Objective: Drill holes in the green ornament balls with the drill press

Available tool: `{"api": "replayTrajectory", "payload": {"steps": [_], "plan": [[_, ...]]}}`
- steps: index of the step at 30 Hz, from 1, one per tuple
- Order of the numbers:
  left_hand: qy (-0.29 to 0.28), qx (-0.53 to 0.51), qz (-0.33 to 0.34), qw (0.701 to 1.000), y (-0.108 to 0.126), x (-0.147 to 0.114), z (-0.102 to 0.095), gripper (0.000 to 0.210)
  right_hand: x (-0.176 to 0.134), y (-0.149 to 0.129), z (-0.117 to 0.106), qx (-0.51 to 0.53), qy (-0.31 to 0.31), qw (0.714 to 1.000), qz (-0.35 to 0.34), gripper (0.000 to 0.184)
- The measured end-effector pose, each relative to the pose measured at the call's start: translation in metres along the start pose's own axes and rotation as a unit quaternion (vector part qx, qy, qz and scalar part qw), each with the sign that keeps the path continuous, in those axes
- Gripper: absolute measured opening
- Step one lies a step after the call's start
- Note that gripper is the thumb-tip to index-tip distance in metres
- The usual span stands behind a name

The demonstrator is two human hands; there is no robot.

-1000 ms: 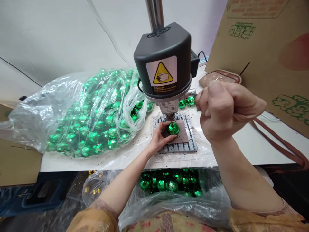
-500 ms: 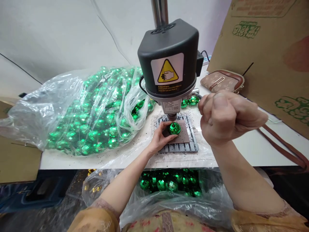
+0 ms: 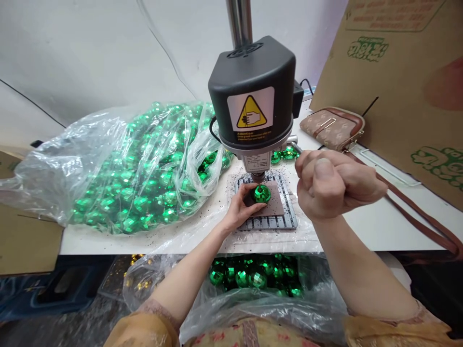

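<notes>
My left hand (image 3: 243, 208) grips a shiny green faceted ball (image 3: 262, 193) between thumb and fingers, on a brown board (image 3: 277, 205) that lies on the slotted metal base (image 3: 289, 221). Right above the ball is the lower end of a black bench drill press (image 3: 253, 91); whether the bit touches the ball I cannot tell. My right hand (image 3: 334, 185) is closed in a fist around the drill press lever (image 3: 295, 146), whose outer part is hidden in the fingers.
A clear bag (image 3: 104, 144) of green balls fills the table's left side. More green balls (image 3: 249, 274) sit in plastic below the table edge. A purse (image 3: 329, 127) and a cardboard box (image 3: 405, 96) stand at the right. Dark shavings dot the white table (image 3: 119, 243).
My right fist has shifted slightly left and lower in view. The drill press head has come down a little in view. My left hand keeps hold of the ball.
</notes>
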State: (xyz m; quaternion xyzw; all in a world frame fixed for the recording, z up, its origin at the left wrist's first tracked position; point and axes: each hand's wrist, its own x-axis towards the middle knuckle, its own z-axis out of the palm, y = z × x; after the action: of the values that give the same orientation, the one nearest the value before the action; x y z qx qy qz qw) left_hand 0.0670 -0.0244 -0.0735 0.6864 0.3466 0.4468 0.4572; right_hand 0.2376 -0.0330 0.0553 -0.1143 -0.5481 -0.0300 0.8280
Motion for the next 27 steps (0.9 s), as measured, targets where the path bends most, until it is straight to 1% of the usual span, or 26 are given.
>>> {"api": "replayTrajectory", "payload": {"steps": [8,10,12,15,17,18,20,21,22,23,24,25,26,27], "plan": [[0.000,0.004,-0.015,1.000,0.000,-0.001,-0.001,0.055,-0.009,0.001,-0.006,0.001,-0.020,1.000,-0.010,0.046],[0.002,0.006,-0.018,1.000,0.000,-0.001,-0.001,0.055,-0.009,-0.002,-0.005,-0.006,-0.012,1.000,-0.004,0.048],[0.004,0.004,-0.020,1.000,0.001,-0.001,0.000,0.056,-0.003,-0.006,0.001,-0.020,0.017,0.999,0.026,0.050],[0.018,0.005,-0.028,0.999,0.002,0.000,0.003,0.057,0.018,-0.012,0.015,-0.052,0.064,0.990,0.118,0.051],[0.041,0.027,-0.030,0.998,0.006,-0.001,0.005,0.054,0.034,-0.013,0.022,-0.047,0.068,0.985,0.153,0.049],[0.062,0.049,-0.027,0.997,0.010,-0.003,0.005,0.052,0.041,-0.013,0.024,-0.042,0.062,0.983,0.165,0.049],[0.111,0.106,-0.014,0.988,0.019,-0.014,0.003,0.047,0.050,-0.013,0.026,-0.035,0.045,0.981,0.184,0.048],[0.122,0.135,-0.004,0.983,0.025,-0.023,0.000,0.045,0.053,-0.013,0.027,-0.035,0.041,0.980,0.193,0.048],[0.111,0.163,0.006,0.980,0.032,-0.035,-0.004,0.044,0.054,-0.013,0.027,-0.036,0.040,0.979,0.198,0.048],[0.079,0.191,0.017,0.978,0.038,-0.050,-0.009,0.044,0.055,-0.013,0.026,-0.038,0.041,0.978,0.202,0.047],[0.025,0.222,0.029,0.974,0.044,-0.067,-0.014,0.044,0.054,-0.013,0.026,-0.039,0.042,0.977,0.203,0.048],[-0.039,0.261,0.041,0.964,0.049,-0.086,-0.019,0.044,0.054,-0.013,0.025,-0.038,0.043,0.978,0.201,0.048],[-0.098,0.311,0.055,0.944,0.052,-0.104,-0.025,0.044,0.053,-0.013,0.025,-0.033,0.043,0.979,0.195,0.049],[-0.146,0.363,0.073,0.917,0.053,-0.122,-0.029,0.044,0.052,-0.012,0.024,-0.029,0.041,0.981,0.190,0.049]]}}
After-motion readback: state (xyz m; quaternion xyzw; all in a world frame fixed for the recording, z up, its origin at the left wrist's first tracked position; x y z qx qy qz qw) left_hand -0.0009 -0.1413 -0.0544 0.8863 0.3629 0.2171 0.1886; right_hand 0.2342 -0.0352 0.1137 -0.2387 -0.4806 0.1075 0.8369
